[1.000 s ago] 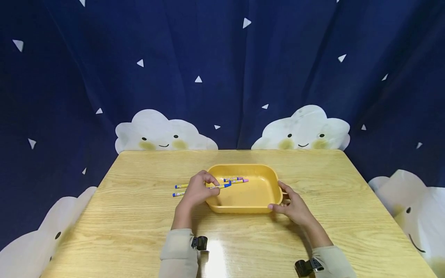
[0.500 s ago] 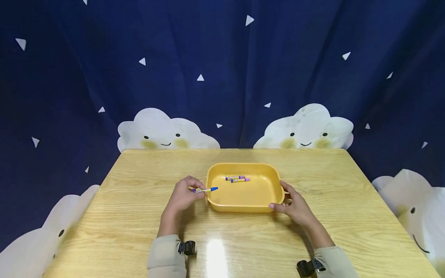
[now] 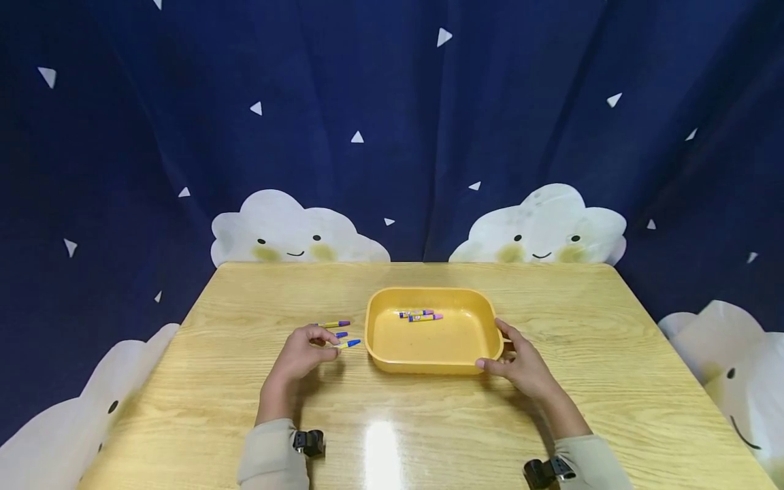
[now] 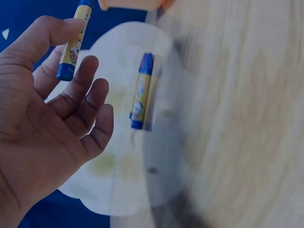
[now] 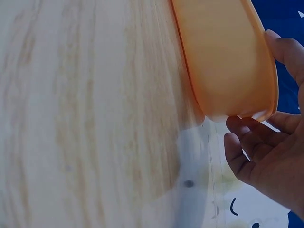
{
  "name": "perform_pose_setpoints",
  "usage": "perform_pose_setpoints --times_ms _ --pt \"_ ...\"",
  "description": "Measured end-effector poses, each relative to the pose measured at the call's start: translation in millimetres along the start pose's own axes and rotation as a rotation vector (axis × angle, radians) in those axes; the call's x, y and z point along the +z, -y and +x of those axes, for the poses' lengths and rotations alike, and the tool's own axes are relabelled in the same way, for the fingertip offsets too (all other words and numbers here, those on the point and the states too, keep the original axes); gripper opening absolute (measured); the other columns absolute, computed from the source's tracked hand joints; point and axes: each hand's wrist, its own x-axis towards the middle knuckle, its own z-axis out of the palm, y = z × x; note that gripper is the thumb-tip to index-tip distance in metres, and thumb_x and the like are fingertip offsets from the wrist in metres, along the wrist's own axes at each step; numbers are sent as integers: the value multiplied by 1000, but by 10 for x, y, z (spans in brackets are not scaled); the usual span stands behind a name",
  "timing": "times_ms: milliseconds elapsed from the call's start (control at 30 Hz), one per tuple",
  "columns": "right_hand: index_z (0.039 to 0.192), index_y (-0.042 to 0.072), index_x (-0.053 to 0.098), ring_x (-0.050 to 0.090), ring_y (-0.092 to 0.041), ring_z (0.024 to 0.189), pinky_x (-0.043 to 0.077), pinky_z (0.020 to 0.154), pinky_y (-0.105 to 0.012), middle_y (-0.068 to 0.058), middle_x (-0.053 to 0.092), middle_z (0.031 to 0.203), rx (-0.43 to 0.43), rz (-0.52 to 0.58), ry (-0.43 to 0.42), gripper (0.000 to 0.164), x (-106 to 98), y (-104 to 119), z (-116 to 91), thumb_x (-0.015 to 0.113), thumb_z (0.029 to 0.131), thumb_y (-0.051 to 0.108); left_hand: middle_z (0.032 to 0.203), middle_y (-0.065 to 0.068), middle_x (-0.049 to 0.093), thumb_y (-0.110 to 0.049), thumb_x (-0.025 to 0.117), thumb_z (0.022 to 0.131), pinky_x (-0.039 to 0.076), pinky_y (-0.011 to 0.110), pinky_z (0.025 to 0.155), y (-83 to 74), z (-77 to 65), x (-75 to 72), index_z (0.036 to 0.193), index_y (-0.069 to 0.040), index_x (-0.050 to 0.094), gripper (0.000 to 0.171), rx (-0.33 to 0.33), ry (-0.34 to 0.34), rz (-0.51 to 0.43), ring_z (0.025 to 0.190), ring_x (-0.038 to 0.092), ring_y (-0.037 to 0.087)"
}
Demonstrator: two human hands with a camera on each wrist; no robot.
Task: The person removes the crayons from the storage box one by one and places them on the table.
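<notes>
Now the left hand (image 3: 300, 354), pinching a blue-tipped crayon (image 3: 350, 344), has moved from over the tray (image 3: 429, 354) to its left, leaving two crayons (image 3: 425, 318) inside. The right hand (image 3: 520, 367) grips the tray's right end.

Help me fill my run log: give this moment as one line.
left hand pinches blue-tipped crayon | right hand holds tray | two crayons in tray | two more crayons on table

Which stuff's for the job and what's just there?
Probably for the job:
blue-tipped yellow crayon in left hand
purple-tipped yellow crayons
pinkish-tipped yellow crayons
rounded yellow plastic tray in right hand

Just there:
navy patterned curtain
white smiling clouds
</notes>
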Motion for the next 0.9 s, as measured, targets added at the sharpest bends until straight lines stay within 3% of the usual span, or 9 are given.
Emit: perform_pose_setpoints --times_ms 333,567,900 --pt "145 -2 20 50 -35 105 48 73 -31 -23 36 136 17 36 11 95 -12 22 -3 79 76 24 88 5 61 -3 72 76 44 32 68 151 -9 -103 84 -3 69 8 -63 20 50 78 53 19" --pt "142 -10 21 48 -42 105 47 75 -34 -30 36 133 14 37 9 89 -29 299 -86 77 77 13 90 4 64 -1 75 73 46 29 66 236 17 -110 81 -2 69 9 -57 -4 81 75 56 15" --pt "142 -10 22 49 -43 106 46 77 -36 -31 37 132 13 29 10 88 -24 400 -120 77 77 12 69 -1 60 3 72 70 42 29 61 219 63 -91 77 -3 69 10 -84 -23 217 66 50 14"
